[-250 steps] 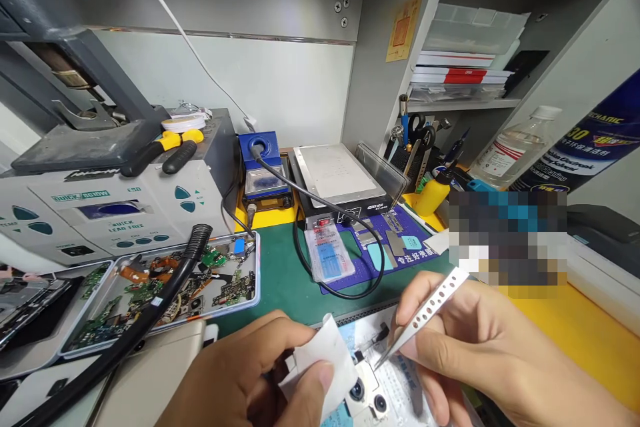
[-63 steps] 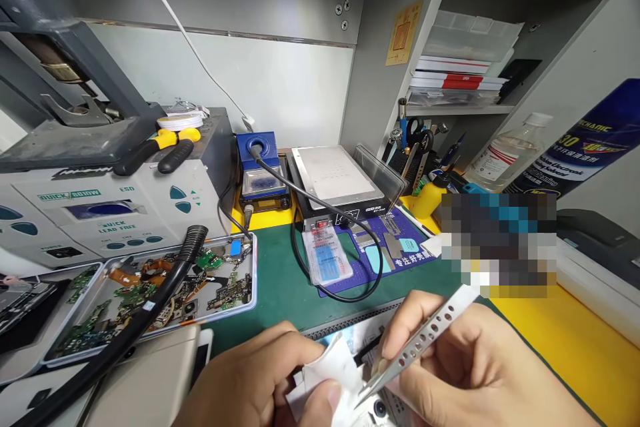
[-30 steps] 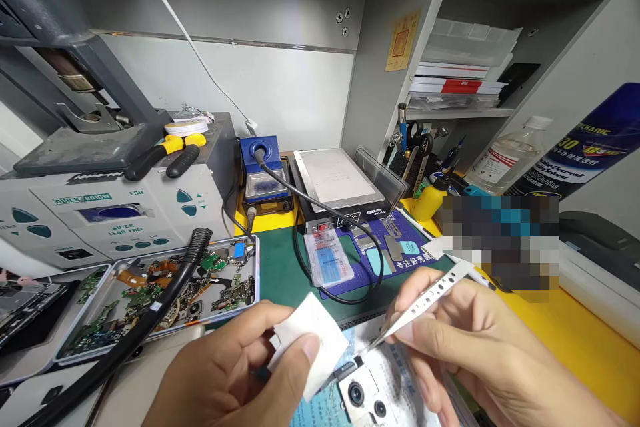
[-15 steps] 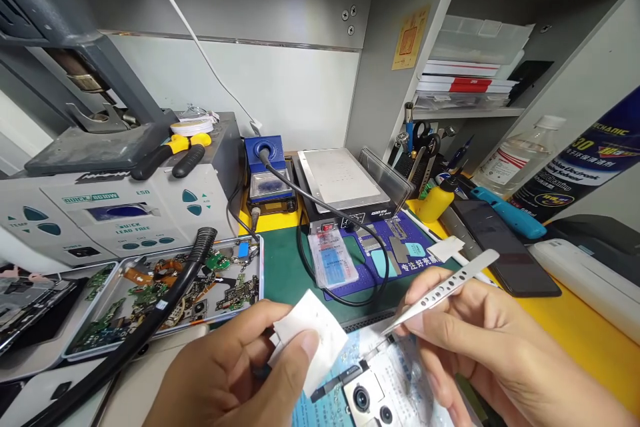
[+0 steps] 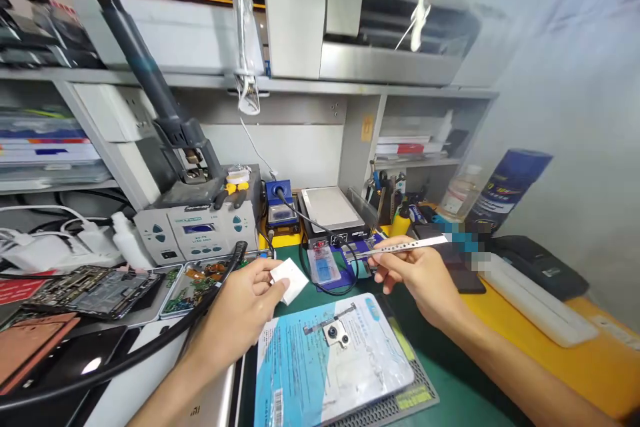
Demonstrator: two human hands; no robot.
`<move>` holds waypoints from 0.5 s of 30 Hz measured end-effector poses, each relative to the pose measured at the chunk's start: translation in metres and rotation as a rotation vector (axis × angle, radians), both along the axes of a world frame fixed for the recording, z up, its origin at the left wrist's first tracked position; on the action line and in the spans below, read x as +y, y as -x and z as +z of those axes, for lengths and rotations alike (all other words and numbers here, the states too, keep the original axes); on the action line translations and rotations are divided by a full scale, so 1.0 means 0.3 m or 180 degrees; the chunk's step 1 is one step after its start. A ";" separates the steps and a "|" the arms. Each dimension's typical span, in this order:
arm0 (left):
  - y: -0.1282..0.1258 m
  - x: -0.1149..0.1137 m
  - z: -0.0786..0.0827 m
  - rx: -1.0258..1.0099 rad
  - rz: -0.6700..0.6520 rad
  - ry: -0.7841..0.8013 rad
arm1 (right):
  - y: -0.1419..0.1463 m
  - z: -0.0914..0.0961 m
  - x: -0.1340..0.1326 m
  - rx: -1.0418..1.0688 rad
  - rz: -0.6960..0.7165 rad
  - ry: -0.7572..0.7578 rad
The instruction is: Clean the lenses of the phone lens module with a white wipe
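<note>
Worktop: yellow [image 5: 510, 320] along the right, with a green mat [image 5: 465, 373] over its middle.
Packet: a printed blue-and-white packet [image 5: 293, 380] lies near the middle, on a dark perforated pad [image 5: 425, 400] whose right edge shows.
Camera module: the silver camera module [image 5: 336, 333], two dark lenses up, rests on the packet, with a dark strip reaching to either side; the hands are clear of it.
Left hand: the left hand [image 5: 245, 303] pinches a square of white paper [image 5: 291, 282] between thumb and fingers, left of the module and raised.
Right hand: the right hand [image 5: 417, 280] grips perforated tweezers [image 5: 410, 246], held nearly level, tips to the left; whether the tips meet is too small to tell.
Far row: a grey hot-air station [image 5: 200, 230], a blue soldering stand [image 5: 279, 197] and a flat heating plate [image 5: 330, 207], left to right.
Left side: a tray [image 5: 165, 312] of circuit parts, crossed by a black hose [image 5: 170, 340].
Far right: a clear bottle [image 5: 460, 193] beside a tilted blue spray can [image 5: 515, 187].
Room: grey shelving [image 5: 300, 85] behind, a large boxy machine [image 5: 295, 27] on top; a pale wall [image 5: 565, 140] to the right.
</note>
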State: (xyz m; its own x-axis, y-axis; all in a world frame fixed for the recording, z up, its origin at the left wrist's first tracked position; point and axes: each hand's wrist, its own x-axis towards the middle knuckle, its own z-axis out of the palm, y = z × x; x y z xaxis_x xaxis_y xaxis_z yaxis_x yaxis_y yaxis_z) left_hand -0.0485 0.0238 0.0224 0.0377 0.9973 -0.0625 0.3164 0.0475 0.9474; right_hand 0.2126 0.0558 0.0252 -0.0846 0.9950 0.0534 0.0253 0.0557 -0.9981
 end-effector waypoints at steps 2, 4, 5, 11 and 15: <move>0.009 0.002 0.001 0.0049 -0.0022 -0.0086 | -0.035 -0.006 -0.015 -0.0201 -0.0017 -0.0147; 0.011 0.006 -0.006 0.0132 -0.0061 -0.0162 | -0.080 -0.021 -0.045 -0.0467 -0.0044 -0.0198; 0.009 0.009 -0.013 0.0188 -0.0071 -0.0176 | -0.103 -0.032 -0.064 -0.0608 -0.0063 -0.0204; 0.026 -0.010 0.012 0.0659 0.0113 -0.0399 | -0.195 -0.086 -0.188 -0.1384 -0.0324 -0.0352; 0.103 -0.135 0.151 0.0616 0.0613 -0.1030 | -0.220 -0.091 -0.236 -0.1944 -0.0502 -0.0706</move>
